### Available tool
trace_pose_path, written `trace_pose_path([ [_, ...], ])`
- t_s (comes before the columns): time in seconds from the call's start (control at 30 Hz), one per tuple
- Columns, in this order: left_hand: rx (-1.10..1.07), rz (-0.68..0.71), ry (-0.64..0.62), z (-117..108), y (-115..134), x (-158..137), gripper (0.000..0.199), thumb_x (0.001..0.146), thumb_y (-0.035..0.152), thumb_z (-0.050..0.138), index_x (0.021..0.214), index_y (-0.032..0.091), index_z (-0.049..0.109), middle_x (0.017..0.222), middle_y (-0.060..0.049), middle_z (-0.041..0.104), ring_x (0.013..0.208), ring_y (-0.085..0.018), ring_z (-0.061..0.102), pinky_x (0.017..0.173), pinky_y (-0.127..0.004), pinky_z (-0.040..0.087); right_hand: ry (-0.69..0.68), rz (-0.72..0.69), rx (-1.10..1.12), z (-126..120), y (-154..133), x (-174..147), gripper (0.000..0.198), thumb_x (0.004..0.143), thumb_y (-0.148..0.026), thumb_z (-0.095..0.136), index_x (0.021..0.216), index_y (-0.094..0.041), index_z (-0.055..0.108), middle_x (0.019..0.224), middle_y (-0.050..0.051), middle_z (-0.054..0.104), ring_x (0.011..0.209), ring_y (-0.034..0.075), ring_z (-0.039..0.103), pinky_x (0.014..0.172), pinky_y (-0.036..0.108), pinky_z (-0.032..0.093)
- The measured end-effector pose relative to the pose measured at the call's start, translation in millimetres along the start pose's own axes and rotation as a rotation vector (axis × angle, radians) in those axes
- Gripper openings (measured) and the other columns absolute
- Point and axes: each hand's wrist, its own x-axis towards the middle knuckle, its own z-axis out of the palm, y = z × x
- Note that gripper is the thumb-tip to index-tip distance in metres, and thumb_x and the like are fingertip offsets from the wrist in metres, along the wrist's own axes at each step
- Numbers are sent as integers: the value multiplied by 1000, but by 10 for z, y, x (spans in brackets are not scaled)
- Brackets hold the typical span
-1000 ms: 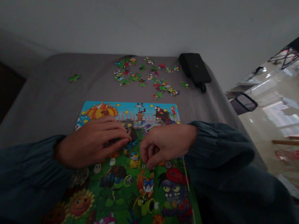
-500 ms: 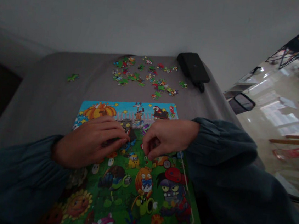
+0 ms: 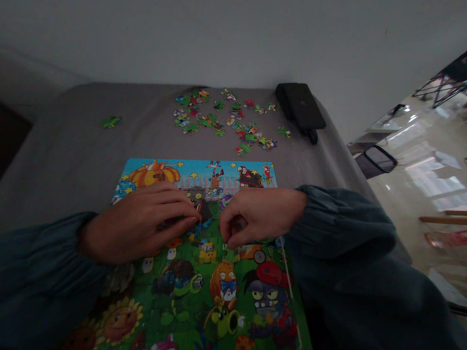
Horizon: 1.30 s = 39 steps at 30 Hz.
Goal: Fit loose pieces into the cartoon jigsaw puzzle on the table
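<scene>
Green puzzle board (image 3: 206,272) lies beneath the fingers (image 3: 177,209).

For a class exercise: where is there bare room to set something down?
Bare grey surface lies between the lone piece and the scattered pieces, and left of the puzzle board's far end; a strip runs between board and pieces. Crowded: among the scattered pieces, and mid-board, around the left hand and right hand.

Exposure: dim | glare: white patches on floor (image 3: 433,176), right | shadow: left edge, below right sleeve (image 3: 345,220) | focus: soft, puzzle pieces (image 3: 208,121) slightly smeared | right edge: stretched
</scene>
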Motion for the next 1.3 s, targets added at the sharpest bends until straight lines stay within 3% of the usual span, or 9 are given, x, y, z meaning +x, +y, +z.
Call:
trace_pose_path([
  [0.67,9,-1,-29,-4,5,-15,17,97,25,52,96,20,68,94,-3,69,88,-18,61,83,-32,46,24,-88,57,-1,-6,3,7,87,-16,65,89,-9,67,72,-1,64,65,7,55,65,20,42],
  [0.9,19,15,-32,-33,33,7,21,98,24,48,92,19,68,88,-3,68,84,-18,60,79,-31,46,174,-246,60,53,-47,16,19,91,-7,53,103,-8,67,98,9,69,86,12,61,77,22,47],
  [1.0,11,10,-10,-46,26,12,23,98,25,48,93,19,69,90,-4,70,85,-18,62,79,-31,46,163,-324,51,103,-74,61,21,91,-5,53,103,-9,70,104,10,70,90,12,62,81,23,47],
  [1.17,23,-8,14,-43,0,-10,26,99,29,46,95,20,70,94,-5,72,88,-19,63,83,-33,48,80,-282,113,221,-155,164,21,89,-14,63,109,-11,70,93,6,73,77,9,64,72,20,48],
  [1.3,23,-19,1,-36,-7,-22,25,98,28,47,96,19,70,95,-5,72,91,-19,63,85,-34,48,68,-220,90,275,-220,227,32,84,-20,71,114,-10,68,96,6,72,74,9,63,69,18,48],
])
